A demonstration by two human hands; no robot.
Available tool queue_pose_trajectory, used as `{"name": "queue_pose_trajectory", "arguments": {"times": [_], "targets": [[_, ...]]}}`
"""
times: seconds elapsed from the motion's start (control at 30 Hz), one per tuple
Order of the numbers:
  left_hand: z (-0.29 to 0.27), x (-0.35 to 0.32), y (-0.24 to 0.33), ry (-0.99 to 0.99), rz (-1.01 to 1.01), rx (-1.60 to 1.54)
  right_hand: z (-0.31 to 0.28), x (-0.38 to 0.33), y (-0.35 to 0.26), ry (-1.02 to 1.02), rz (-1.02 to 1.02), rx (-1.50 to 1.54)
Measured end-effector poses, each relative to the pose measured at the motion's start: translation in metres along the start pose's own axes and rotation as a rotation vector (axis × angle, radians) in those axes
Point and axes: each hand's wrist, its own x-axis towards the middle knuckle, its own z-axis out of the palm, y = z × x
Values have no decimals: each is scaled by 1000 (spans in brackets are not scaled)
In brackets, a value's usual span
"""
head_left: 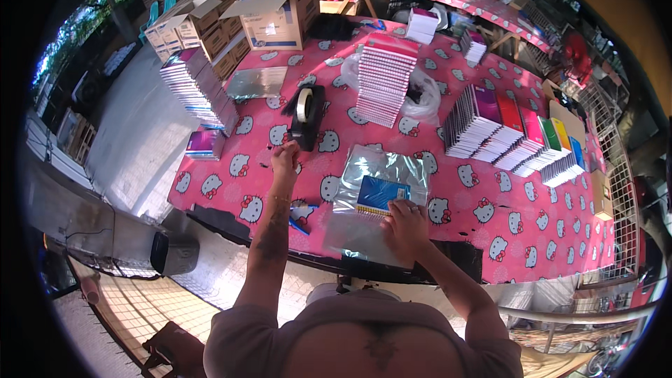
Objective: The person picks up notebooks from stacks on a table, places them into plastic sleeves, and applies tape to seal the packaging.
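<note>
My left hand [285, 157] is closed, fingers pinched together at the near end of a black tape dispenser [305, 129]. Whatever sits between those fingertips is too small to make out. A pale roll of tape [304, 106] is mounted in the dispenser. In front of me a blue spiral notebook [382, 194] lies on clear plastic sheets [350, 231]. My right hand [407, 222] rests on the notebook's lower right corner, fingers stretched out over its cover and the plastic. A pair of blue-handled scissors [300, 222] lies left of the plastic, partly hidden by my left forearm.
A tall stack of notebooks [383, 84] stands behind the plastic. Coloured notebook stacks [483, 122] line the right side, and another tall stack [199, 91] stands at the left edge. Beyond are an open carton [274, 28] and a flat clear packet [257, 82].
</note>
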Motion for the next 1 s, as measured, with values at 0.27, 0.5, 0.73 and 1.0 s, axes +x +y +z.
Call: {"name": "queue_pose_trajectory", "arguments": {"times": [0.27, 0.5, 0.73, 1.0], "targets": [[28, -44, 44, 22, 439, 1197, 9, -1, 9, 43, -40, -17], [170, -179, -20, -321, 149, 1204, 9, 2, 13, 48, -45, -13], [163, -163, -18, -480, 83, 1725, 10, 3, 14, 85, 19, 53], [141, -206, -22, -613, 885, 1566, 18, 54, 60, -46, 61, 323]]}}
